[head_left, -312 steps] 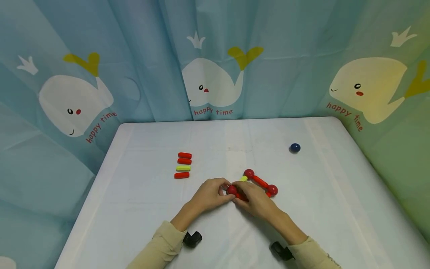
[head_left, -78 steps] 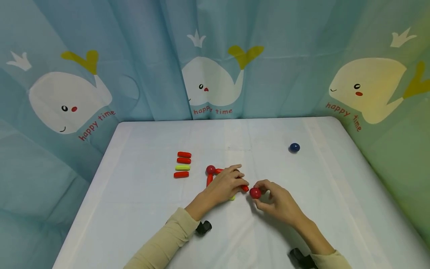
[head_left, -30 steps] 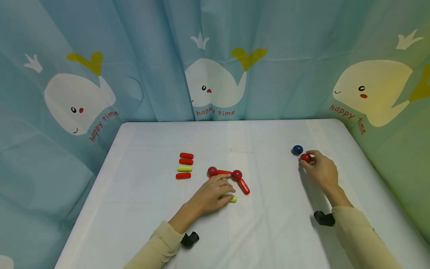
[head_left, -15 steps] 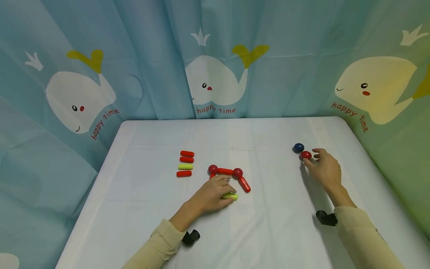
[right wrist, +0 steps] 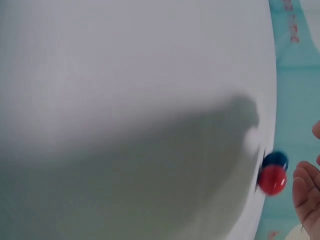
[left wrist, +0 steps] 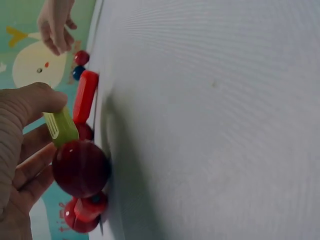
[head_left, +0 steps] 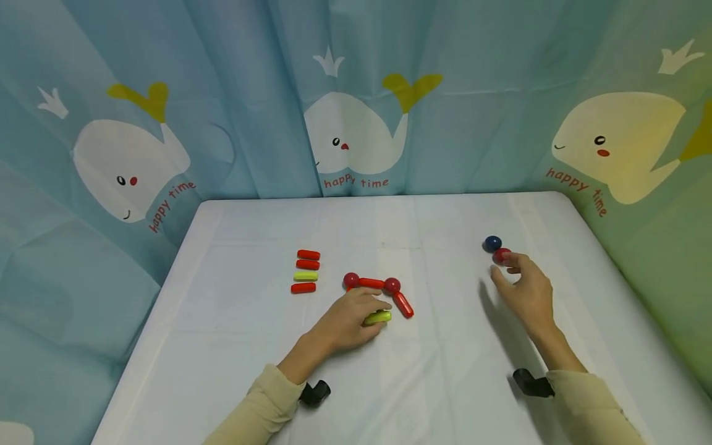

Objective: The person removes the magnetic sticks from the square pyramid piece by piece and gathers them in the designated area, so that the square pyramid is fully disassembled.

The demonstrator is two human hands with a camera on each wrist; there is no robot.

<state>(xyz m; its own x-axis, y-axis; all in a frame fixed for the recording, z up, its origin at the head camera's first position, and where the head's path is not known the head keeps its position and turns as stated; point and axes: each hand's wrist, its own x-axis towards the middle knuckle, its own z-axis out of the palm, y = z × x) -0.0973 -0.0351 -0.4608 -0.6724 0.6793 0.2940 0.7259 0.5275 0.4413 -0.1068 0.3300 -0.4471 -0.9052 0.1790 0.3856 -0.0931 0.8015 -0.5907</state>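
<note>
In the head view my left hand [head_left: 347, 318] pinches a yellow-green magnetic rod [head_left: 378, 317] between thumb and fingers. The left wrist view shows a dark red ball [left wrist: 81, 169] at that rod's end, hidden by the hand from above. Beyond the hand, a red ball [head_left: 351, 280], a red rod [head_left: 371, 283], another red ball [head_left: 392, 285] and a slanting red rod [head_left: 403, 305] form a joined chain. My right hand [head_left: 528, 296] holds nothing, fingers parted, just in front of a loose red ball [head_left: 502, 254] lying beside a blue ball [head_left: 492, 243].
Left of the chain lies a stacked row of loose rods: a yellow-green rod [head_left: 306, 276] and several red rods [head_left: 303, 288]. All this is on a white table [head_left: 445, 383], with a whale-print curtain [head_left: 473, 123] along its far edge.
The chain was turned and shifted left; a red ball came off it. My right hand carried that ball beside the blue one, let go and drew back. My left hand lifted the yellow-green rod slightly.
</note>
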